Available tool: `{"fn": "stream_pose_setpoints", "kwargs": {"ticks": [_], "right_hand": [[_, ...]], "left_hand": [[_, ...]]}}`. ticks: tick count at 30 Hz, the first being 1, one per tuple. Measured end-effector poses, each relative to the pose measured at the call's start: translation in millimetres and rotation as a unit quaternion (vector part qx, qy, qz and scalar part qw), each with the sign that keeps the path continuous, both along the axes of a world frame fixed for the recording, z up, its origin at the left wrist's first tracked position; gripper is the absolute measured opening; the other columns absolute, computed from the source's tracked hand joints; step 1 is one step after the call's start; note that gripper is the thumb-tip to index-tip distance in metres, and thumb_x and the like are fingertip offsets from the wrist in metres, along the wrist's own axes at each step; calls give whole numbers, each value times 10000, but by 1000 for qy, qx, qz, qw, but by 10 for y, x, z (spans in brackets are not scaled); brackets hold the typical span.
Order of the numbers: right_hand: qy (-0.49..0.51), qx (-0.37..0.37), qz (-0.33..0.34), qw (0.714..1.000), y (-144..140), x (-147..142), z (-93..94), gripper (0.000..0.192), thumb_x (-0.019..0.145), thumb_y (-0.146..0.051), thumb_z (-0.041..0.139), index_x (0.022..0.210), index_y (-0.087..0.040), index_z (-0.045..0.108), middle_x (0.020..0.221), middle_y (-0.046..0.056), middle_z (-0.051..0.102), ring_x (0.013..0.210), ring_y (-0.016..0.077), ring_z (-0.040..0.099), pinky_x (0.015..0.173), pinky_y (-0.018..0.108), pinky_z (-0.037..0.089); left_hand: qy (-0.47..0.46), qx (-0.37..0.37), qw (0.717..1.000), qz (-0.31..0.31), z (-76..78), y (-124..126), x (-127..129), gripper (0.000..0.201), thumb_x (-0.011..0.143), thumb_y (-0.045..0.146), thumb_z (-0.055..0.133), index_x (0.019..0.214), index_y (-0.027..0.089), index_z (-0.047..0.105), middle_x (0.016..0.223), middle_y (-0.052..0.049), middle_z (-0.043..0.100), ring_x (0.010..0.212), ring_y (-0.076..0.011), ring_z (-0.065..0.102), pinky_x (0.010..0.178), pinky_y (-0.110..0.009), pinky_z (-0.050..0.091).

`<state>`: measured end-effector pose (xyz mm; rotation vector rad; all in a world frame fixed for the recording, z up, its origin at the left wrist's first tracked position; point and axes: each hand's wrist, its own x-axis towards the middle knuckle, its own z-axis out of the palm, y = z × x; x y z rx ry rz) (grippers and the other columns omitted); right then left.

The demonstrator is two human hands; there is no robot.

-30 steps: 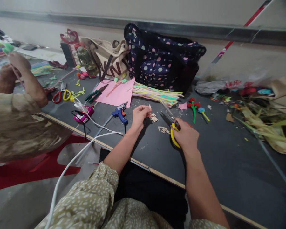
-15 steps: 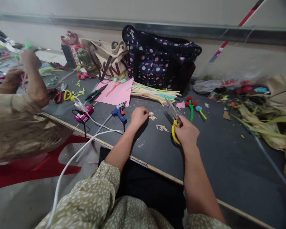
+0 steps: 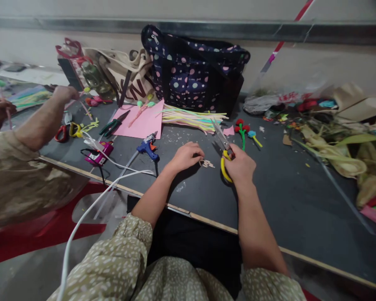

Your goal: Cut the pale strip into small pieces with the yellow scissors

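My right hand (image 3: 242,164) is wrapped round the yellow handles of a pair of scissors (image 3: 222,138), whose blades point up and away over the table. My left hand (image 3: 187,156) rests low over the table, fingers curled and drawn together at the tips. Its fingertips meet the edge of a small pile of short pale cut pieces (image 3: 208,164). Whatever lies between those fingertips is hidden. Behind the hands, a bundle of pastel pipe cleaners (image 3: 191,118) lies by a pink sheet (image 3: 153,123).
A blue glue gun (image 3: 148,148) and purple power strip (image 3: 99,154) lie left, with a white cable. Pliers (image 3: 114,124) touch the pink sheet. A dotted bag (image 3: 194,79) stands behind. Pipe-cleaner flowers (image 3: 242,130) and husks (image 3: 341,154) lie right. Another person's arm (image 3: 47,115) reaches in at left.
My left hand has shifted from the rear heap of pale pieces to the nearer one. My right hand keeps the scissors. The view has turned right, and the other person's arm has stretched forward.
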<state>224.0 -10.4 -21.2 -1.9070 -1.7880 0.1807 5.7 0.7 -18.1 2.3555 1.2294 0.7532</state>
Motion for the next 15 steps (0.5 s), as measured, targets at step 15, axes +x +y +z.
{"fn": "stream_pose_setpoints", "kwargs": {"ticks": [15], "right_hand": [[6, -2, 1, 1000, 6, 4, -9, 291, 770, -349, 568, 1042, -291, 656, 759, -17, 644, 712, 152, 562, 586, 261, 276]], "left_hand": [[67, -45, 996, 33, 46, -42, -1, 120, 834, 252, 590, 880, 239, 700, 865, -21, 666, 890, -180, 580, 747, -286, 401]]}}
